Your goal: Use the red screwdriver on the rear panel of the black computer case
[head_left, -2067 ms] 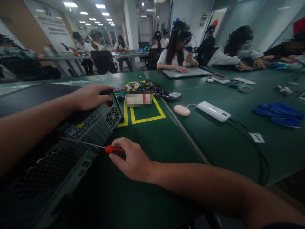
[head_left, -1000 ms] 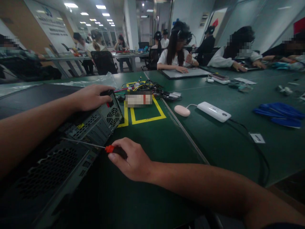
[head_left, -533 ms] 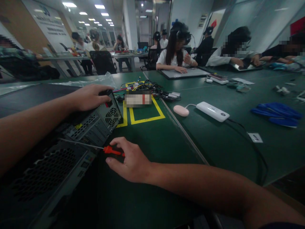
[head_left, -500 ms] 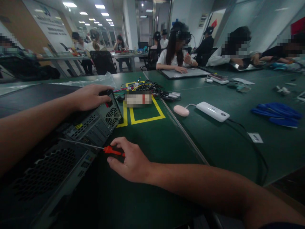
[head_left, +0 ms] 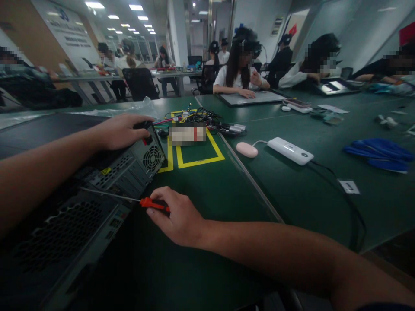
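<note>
Since half a second earlier, the right hand (head_left: pixel 181 220) had closed its fingers again round the red-handled screwdriver (head_left: pixel 152 204), whose shaft reached left to the near computer case (head_left: pixel 65 233). The left hand (head_left: pixel 121 131) stayed curled over the case's far corner. Farther off lay cables (head_left: pixel 201 117) and a pink mouse (head_left: pixel 247 150).

The computer case (head_left: pixel 65 224) runs off the left and bottom edges. The right hand (head_left: pixel 178 218) covers most of the screwdriver (head_left: pixel 149 203) handle; where the tip lands is too dark to tell.
</note>
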Demonstrator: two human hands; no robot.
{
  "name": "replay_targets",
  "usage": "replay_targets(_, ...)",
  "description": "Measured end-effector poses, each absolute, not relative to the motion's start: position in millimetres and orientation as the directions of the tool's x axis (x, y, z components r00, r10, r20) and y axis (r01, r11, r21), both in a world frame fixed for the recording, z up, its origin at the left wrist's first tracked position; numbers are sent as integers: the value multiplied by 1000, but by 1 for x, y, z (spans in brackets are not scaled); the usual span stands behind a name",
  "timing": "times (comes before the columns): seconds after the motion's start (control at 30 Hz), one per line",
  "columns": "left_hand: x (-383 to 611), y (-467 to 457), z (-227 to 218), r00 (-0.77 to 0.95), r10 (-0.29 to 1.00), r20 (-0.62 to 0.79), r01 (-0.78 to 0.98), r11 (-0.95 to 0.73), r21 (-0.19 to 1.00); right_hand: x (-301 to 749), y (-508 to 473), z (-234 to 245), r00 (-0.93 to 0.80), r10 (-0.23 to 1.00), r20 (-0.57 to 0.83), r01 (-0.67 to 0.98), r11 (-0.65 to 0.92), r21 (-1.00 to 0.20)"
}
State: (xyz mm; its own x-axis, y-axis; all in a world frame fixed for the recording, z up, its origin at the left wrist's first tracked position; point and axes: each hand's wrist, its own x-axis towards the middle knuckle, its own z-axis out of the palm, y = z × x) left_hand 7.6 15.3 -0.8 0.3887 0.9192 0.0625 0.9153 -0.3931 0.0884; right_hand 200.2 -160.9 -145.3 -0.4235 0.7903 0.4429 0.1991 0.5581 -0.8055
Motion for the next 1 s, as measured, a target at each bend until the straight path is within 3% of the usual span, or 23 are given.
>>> replay_targets(1.0, 4, 21, -5, 431, 899, 78, 896, -437, 75, 201, -161, -145, -393, 788, 474, 196, 576, -794)
